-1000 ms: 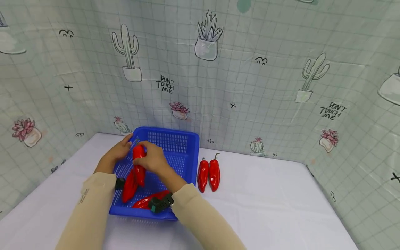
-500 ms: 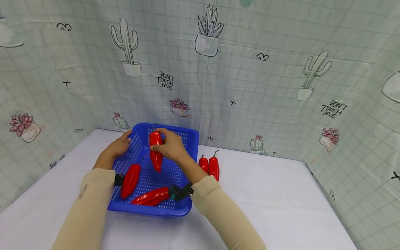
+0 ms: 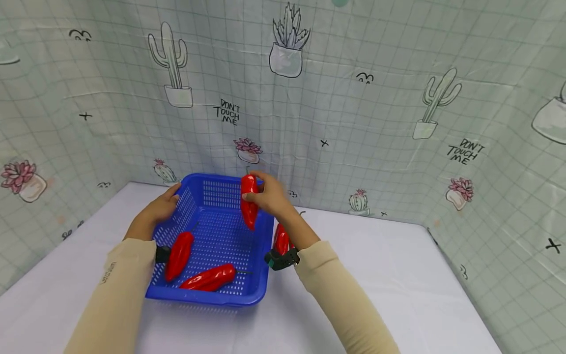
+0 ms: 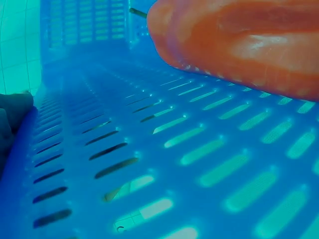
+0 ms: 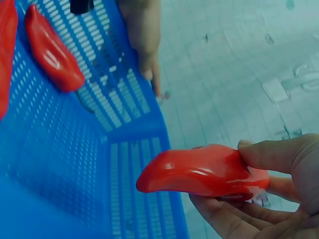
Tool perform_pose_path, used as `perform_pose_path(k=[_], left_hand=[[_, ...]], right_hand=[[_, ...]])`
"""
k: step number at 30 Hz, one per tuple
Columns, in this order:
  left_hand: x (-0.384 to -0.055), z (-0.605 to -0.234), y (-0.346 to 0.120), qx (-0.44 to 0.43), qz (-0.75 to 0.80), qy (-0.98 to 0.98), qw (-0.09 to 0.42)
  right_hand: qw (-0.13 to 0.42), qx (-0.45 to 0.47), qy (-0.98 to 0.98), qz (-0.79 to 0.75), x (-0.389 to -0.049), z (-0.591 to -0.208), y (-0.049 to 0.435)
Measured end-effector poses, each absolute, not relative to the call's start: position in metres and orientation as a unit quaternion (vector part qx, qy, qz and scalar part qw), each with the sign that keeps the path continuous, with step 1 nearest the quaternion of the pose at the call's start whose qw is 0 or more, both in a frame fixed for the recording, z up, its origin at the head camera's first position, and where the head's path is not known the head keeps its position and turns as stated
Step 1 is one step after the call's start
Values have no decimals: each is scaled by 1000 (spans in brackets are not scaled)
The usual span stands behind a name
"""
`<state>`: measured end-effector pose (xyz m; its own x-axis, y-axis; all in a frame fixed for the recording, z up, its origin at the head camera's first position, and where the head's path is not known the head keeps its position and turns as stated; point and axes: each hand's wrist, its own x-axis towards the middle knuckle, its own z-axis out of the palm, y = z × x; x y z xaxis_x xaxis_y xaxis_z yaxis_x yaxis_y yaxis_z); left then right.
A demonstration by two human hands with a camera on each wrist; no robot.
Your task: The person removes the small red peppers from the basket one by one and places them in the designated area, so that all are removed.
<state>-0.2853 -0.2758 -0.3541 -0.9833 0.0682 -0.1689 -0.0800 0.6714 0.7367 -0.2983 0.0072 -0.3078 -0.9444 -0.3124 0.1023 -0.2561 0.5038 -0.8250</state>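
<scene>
My right hand (image 3: 271, 196) pinches a red chili pepper (image 3: 249, 201) by its stem end, thumb and fingers on either side. The pepper hangs tip-down over the back right of a blue plastic basket (image 3: 265, 287). In the right wrist view, the held pepper (image 5: 199, 172) overlaps the basket's rim. My left hand (image 3: 161, 206) holds the basket's left rim. Inside, a red pepper (image 3: 180, 256) lies by the left wall, close to the left wrist in the left wrist view. More red pepper (image 3: 210, 278) lies along the front wall, its stem pointing right.
On the white table (image 3: 376, 275), just right of the basket, red peppers (image 3: 281, 240) show partly behind my right wrist. A cactus-print cloth (image 3: 327, 98) rises behind and at both sides. Dark straps (image 3: 283, 258) circle both wrists.
My right hand has lifted the pepper from the basket's left side and carried it right, toward the back right wall. The left hand stays at the left rim.
</scene>
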Motion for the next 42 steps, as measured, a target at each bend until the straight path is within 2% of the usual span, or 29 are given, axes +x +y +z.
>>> perform_pose_path(k=[7,22,31,42], left_hand=[[-286,-355,-276,-3,397,914,88],[-287,-354,-280,24,389,918,72],[-287,-358,-281,30,373,925,63],[-285,-357,-279,35,366,928,63]], right_hand=[[26,-144,874,-463,-302,-310,33],[73,-110,829,-544,-307,-330,89],[78,-53,827,-554,-309,-348,127],[66,68,848,-521,-311,-376,158]])
